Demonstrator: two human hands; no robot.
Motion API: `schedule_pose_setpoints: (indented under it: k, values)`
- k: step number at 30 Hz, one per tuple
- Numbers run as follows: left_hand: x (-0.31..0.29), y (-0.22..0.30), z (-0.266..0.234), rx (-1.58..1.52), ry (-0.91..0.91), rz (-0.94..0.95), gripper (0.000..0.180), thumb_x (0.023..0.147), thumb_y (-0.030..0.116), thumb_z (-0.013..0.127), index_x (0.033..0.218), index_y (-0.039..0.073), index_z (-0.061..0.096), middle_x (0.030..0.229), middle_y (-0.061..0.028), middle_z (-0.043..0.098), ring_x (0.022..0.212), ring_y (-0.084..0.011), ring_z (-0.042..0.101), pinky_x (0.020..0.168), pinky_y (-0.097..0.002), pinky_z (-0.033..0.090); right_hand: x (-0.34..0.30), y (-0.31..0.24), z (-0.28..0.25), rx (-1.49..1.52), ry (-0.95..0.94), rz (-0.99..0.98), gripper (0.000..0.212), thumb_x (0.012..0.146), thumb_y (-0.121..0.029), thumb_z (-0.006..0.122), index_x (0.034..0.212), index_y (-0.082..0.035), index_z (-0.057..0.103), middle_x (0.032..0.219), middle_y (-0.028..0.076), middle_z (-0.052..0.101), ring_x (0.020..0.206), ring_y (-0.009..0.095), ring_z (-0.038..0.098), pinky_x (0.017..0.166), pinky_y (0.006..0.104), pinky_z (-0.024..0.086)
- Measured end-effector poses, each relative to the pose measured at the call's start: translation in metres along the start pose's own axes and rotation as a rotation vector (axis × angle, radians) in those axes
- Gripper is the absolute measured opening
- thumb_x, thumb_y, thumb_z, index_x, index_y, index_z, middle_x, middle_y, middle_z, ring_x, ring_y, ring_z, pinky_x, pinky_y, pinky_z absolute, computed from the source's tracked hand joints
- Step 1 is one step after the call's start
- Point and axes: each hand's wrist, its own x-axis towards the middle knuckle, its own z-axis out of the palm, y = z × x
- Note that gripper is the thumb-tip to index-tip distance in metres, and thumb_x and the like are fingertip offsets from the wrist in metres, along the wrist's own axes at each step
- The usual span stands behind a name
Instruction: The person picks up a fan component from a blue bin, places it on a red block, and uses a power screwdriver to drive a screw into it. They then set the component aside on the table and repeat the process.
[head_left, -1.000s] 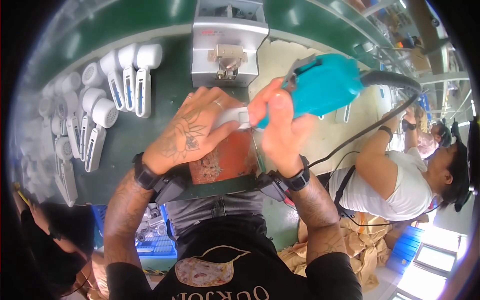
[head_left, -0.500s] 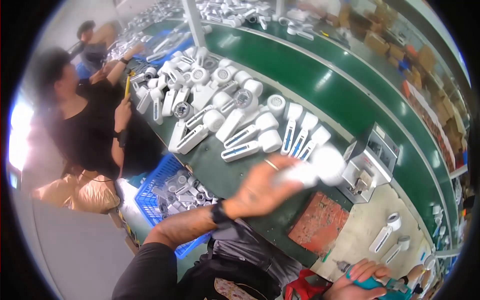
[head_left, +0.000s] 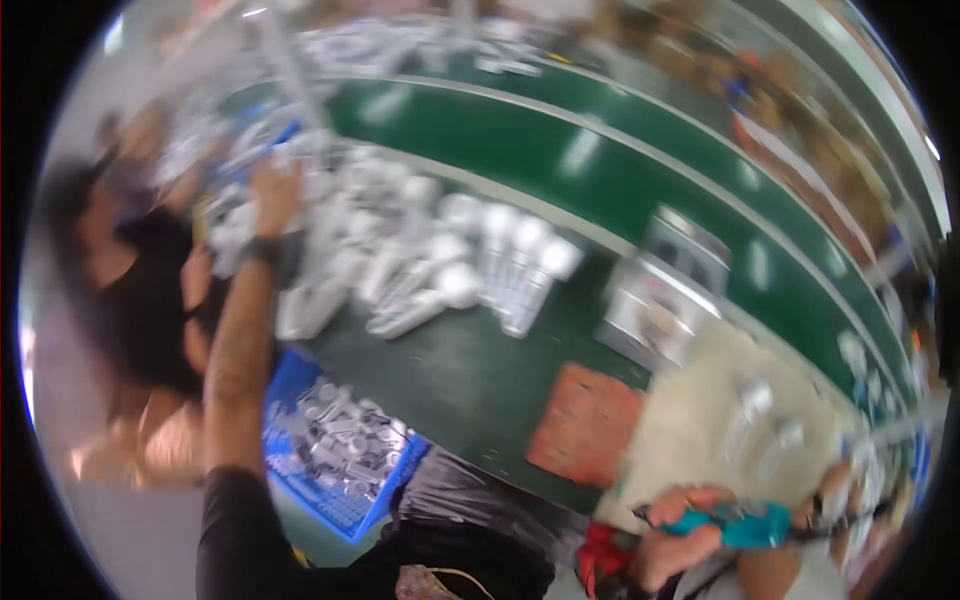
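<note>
At the far left of the bench (head_left: 450, 370), the left hand (head_left: 276, 195) reaches out on a fully stretched arm to the heap of white units (head_left: 360, 225); half a second ago it was near the middle, carrying a blurred white unit beside the machine (head_left: 660, 310). That spot now shows no hand, and blur hides which of the others the carried unit may be. Blur also covers the left fingers, so whether they are spread or closed on something cannot be told. Near right, the right hand (head_left: 668, 557) is wrapped round a teal driver (head_left: 757, 525), its tip pointing left, much as in the earlier frame. A row of white units (head_left: 528, 270) lies between the heap and the machine, handles toward the near side. Just nearer than the machine is a red mat (head_left: 585, 425), and right of that a beige sheet (head_left: 685, 440) bears two more units (head_left: 747, 412), well apart from the heap. Near left, below the bench edge, a blue basket (head_left: 345, 510) full of small parts (head_left: 350, 440) shows more clearly than before. Farther left stands a co-worker (head_left: 145, 310) in black.
</note>
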Motion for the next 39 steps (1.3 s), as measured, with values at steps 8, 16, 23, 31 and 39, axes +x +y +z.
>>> schedule_pose_setpoints:
  k: [8,16,23,31,39]
  values:
    - [-0.068,0.36,-0.394,-1.654,-0.077,0.634,0.029,0.087,0.013,0.07,0.113,0.003,0.061,0.104,-0.0148,0.066,0.096,-0.0327,0.064,0.088,-0.0408,0.05,-0.007,-0.025,-0.025,-0.153,-0.05,0.183,0.072,0.08,-0.058,0.074,0.109,0.005,0.053,0.072,0.006,0.055,0.062,0.017,0.055,0.055,0.0287,0.044]
    - [-0.155,0.591,-0.482,-1.53,-0.386,0.91,0.045,0.085,0.048,0.062,0.092,0.003,0.064,0.086,-0.0176,0.065,0.086,-0.0359,0.063,0.077,-0.044,0.049,-0.024,-0.046,-0.031,-0.226,0.02,0.242,0.071,0.079,-0.057,0.076,0.109,0.005,0.055,0.071,0.006,0.058,0.063,0.015,0.057,0.056,0.027,0.044]
    - [-0.153,0.574,-0.467,-1.608,-0.425,0.876,0.032,0.08,0.034,0.065,0.092,0.004,0.066,0.092,-0.0161,0.065,0.086,-0.0382,0.064,0.075,-0.0473,0.051,-0.024,-0.028,-0.056,-0.099,-0.051,0.103,0.055,0.087,-0.031,0.076,0.116,0.008,0.052,0.081,0.005,0.06,0.071,0.011,0.056,0.065,0.0246,0.045]
    - [-0.142,0.45,-0.422,-1.828,-0.371,0.966,0.021,0.073,0.016,0.073,0.093,0.009,0.069,0.088,-0.0087,0.063,0.082,-0.0298,0.064,0.07,-0.0405,0.053,0.023,0.017,-0.055,-0.315,-0.01,0.135,0.044,0.089,-0.032,0.065,0.114,0.003,0.055,0.086,0.01,0.065,0.077,0.018,0.061,0.07,0.0323,0.048]
    - [-0.162,0.407,-0.384,-1.788,-0.182,0.904,0.026,0.071,0.008,0.077,0.095,0.007,0.068,0.09,-0.0048,0.064,0.083,-0.0261,0.065,0.071,-0.0369,0.053,0.043,0.019,-0.038,-0.386,-0.097,0.104,0.057,0.095,-0.049,0.059,0.118,0.003,0.052,0.084,0.008,0.064,0.076,0.018,0.061,0.068,0.0304,0.047]
